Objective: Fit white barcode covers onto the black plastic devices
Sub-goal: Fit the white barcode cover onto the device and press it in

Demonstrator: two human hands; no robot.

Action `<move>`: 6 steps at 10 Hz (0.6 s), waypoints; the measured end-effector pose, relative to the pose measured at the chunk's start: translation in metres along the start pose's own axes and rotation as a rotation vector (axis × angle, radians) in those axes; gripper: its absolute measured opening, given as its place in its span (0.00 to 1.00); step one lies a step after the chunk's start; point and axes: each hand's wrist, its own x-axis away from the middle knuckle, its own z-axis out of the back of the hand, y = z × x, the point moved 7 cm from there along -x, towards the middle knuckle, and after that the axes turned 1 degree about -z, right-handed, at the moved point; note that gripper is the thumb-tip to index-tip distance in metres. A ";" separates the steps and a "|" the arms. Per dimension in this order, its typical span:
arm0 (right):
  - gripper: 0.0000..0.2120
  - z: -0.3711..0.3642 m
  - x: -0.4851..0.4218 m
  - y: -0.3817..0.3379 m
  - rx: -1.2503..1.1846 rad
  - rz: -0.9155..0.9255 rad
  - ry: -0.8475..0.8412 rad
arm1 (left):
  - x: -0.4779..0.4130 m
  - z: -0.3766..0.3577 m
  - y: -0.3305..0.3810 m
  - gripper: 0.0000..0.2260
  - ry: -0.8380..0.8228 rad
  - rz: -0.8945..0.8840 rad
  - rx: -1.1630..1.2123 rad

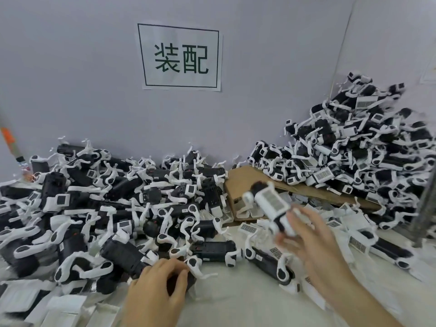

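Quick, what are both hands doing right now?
Left hand: grips a black device at the pile's edge.
Right hand: pinches a white-covered device, though blurred.

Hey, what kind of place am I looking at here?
Likely a factory assembly bench: heaps of identical black devices, loose white barcode covers, and a wall sign reading 装配, meaning assembly.

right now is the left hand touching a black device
Touching: in the head view the left hand curls its fingers round a black device.
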 end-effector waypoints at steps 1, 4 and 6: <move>0.14 -0.005 -0.064 -0.042 0.071 0.212 0.150 | -0.002 -0.001 0.001 0.09 0.025 -0.003 -0.053; 0.31 -0.036 -0.234 -0.119 0.180 0.270 0.184 | -0.008 -0.010 -0.006 0.12 0.109 -0.021 -0.055; 0.18 -0.071 -0.164 -0.025 0.466 0.196 -0.044 | 0.005 -0.017 -0.027 0.15 0.093 0.086 -0.097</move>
